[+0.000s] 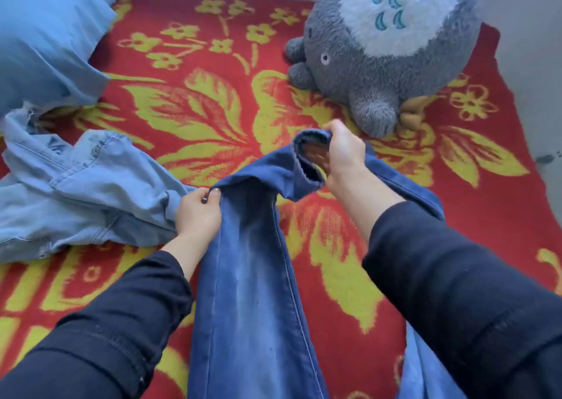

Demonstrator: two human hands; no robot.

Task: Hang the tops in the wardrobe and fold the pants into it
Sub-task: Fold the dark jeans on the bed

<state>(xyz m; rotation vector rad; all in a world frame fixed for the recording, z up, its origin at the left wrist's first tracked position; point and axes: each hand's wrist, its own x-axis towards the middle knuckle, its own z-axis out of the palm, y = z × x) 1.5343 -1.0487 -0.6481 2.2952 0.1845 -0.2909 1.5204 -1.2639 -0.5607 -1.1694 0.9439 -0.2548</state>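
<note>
1. Over the red blanket point(213, 48), the left hand point(197, 213) pinches a leg edge of the dark jeans point(252, 292); the right hand point(345, 152) grips a hem.
2. Seemingly the pants-folding step; next, the legs need laying together, flat.

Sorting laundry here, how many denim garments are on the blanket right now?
2. The dark blue jeans in the middle, held by the left hand and right hand; a light blue denim garment crumpled at the left. Some pale blue fabric at bottom right may be a third.
</note>
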